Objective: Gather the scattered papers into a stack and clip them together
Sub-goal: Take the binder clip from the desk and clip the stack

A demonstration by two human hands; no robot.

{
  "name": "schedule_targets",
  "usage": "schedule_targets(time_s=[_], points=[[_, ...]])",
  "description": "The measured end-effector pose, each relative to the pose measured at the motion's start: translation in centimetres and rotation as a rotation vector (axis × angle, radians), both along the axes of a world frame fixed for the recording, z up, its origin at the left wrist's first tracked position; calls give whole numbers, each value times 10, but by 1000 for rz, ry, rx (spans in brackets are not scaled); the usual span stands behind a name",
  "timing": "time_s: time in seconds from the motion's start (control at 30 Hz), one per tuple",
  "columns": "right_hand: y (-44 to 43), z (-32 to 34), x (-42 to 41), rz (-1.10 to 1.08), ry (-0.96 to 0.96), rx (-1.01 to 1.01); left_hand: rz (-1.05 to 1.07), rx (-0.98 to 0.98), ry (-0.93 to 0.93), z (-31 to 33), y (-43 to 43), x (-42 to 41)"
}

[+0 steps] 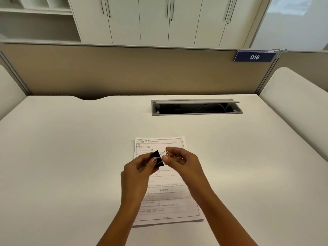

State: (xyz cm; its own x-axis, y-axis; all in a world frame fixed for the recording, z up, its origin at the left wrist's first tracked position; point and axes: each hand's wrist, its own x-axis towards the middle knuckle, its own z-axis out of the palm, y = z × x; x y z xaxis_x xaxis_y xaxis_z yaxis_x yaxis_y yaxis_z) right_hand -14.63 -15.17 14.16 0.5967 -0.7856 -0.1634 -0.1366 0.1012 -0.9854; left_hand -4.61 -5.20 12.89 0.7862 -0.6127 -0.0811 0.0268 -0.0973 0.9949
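Note:
A stack of printed papers (pixel 166 197) lies squared up on the white desk (pixel 71 157), in front of me at the centre. Above its upper half I hold a black binder clip (pixel 157 159) in the air. My left hand (pixel 137 172) pinches the clip's black body between thumb and fingers. My right hand (pixel 179 159) grips one of its silver wire handles with thumb and forefinger. The clip does not touch the papers. My forearms hide parts of the stack's sides.
A grey cable hatch (pixel 196 107) is open in the desk behind the papers. A beige partition (pixel 142 71) with a blue sign "016" (pixel 254 56) closes the far edge. White side panels stand left and right. Cupboards stand beyond.

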Motion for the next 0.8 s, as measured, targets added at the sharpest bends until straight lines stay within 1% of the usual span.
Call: schedule_targets(time_s=[0.07,0.17,0.23,0.43,0.5,0.63,0.8], points=[[-7,-3,7,50,-5,22,-2,3,4,-3,-2,6],[-17,-6,20,211,-25,57,-30,22,1,-7,-8,19],[-23,-8,28,259,-60,95,-33,33,-1,-10,-12,27],[-34,-22,54,125,-127,107,24,49,-6,-19,-25,47],[-37,-28,64,75,-149,100,31,69,-35,-23,-31,55],[-43,-43,81,-32,-174,-10,53,185,-141,-33,-43,69],[-49,-69,98,-163,-129,-327,110,402,-267,-46,-59,79]])
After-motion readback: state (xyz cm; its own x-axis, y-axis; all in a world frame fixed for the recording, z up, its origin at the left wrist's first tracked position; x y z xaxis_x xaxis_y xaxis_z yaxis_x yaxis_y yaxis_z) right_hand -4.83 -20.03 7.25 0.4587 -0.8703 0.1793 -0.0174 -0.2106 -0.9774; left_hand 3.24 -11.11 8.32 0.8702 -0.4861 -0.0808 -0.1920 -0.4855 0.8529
